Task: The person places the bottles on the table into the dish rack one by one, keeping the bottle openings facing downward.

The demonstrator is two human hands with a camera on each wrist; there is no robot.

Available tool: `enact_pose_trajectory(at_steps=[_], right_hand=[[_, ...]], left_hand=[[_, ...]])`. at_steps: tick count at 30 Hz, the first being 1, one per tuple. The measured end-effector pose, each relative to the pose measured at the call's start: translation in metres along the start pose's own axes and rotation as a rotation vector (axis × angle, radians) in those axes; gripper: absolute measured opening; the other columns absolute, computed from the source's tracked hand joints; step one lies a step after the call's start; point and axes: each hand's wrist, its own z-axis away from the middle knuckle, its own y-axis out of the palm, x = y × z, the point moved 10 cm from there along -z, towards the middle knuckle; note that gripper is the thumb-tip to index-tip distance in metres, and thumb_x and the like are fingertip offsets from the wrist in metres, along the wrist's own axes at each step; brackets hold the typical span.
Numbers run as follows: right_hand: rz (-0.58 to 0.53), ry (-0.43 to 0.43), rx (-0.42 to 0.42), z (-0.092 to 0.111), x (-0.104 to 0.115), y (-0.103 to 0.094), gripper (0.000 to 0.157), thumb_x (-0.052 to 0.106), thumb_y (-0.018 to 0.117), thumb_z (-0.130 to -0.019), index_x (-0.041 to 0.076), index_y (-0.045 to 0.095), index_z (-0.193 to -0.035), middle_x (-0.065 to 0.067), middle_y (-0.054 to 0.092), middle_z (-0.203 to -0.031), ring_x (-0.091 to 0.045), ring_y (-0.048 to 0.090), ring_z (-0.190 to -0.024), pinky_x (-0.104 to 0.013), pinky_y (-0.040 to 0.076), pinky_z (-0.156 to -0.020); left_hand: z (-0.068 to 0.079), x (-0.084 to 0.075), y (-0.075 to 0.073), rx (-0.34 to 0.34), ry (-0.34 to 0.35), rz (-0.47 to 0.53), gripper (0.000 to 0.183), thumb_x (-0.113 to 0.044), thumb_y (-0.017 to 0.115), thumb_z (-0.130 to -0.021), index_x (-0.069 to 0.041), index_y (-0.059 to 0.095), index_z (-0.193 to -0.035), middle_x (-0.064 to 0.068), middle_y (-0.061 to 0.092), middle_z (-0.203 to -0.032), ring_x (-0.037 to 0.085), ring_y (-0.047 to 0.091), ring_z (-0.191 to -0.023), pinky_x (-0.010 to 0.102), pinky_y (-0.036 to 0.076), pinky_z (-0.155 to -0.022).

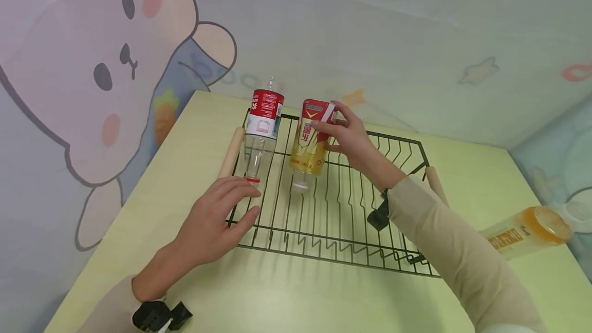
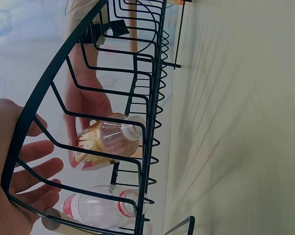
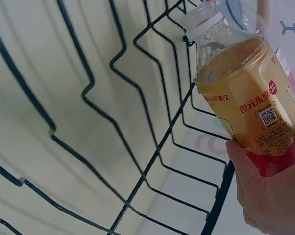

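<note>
My right hand (image 1: 353, 137) grips a plastic bottle with a red and gold label (image 1: 311, 137) near its base. The bottle is tilted neck down over the black wire dish rack (image 1: 339, 256), and its uncapped mouth shows in the right wrist view. To its left, a clear bottle with a red and white label (image 1: 263, 127) stands neck down in the rack, its red-ringed neck at the wires. My left hand (image 1: 215, 220) is beside the rack's left front corner, fingers loosely extended near that neck, holding nothing. In the left wrist view its fingers (image 2: 39, 166) show behind the rack's rim.
Wooden handles (image 1: 231, 153) sit on both sides of the rack. At the right, a clear bottle with an orange label (image 1: 527, 230) stands on the pale green table (image 1: 287, 292). A cartoon-printed cloth (image 1: 370, 30) hangs behind the table.
</note>
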Motion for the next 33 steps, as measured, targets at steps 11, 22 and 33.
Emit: enact_pose_trajectory(at_steps=[11,22,33], right_hand=[[0.063,-0.017,0.000,-0.006,-0.008,0.007,0.078,0.022,0.070,-0.088,0.028,0.026,-0.152,-0.014,0.038,-0.144,-0.030,0.049,-0.125,-0.051,0.047,-0.095],[0.174,-0.035,-0.036,-0.005,-0.010,0.004,0.082,0.028,0.073,-0.086,0.029,0.025,-0.152,-0.012,0.036,-0.147,-0.027,0.040,-0.131,-0.050,0.042,-0.102],[0.210,-0.032,-0.003,-0.004,-0.013,0.001,0.086,0.037,0.069,-0.087,0.028,0.016,-0.155,-0.013,0.036,-0.147,-0.027,0.039,-0.133,-0.053,0.037,-0.105]], left_hand=[[0.000,-0.001,-0.001,-0.023,0.010,0.007,0.015,-0.015,0.068,-0.084,-0.011,0.067,-0.098,0.003,0.066,-0.106,0.021,0.056,-0.108,0.038,0.048,-0.089],[0.000,-0.001,-0.001,-0.020,0.000,0.006,0.012,-0.015,0.069,-0.083,-0.011,0.069,-0.094,0.002,0.066,-0.105,0.020,0.057,-0.107,0.038,0.049,-0.088],[0.001,0.000,-0.001,-0.026,0.004,0.006,0.010,-0.013,0.069,-0.082,-0.011,0.069,-0.092,0.002,0.066,-0.105,0.020,0.057,-0.106,0.039,0.049,-0.087]])
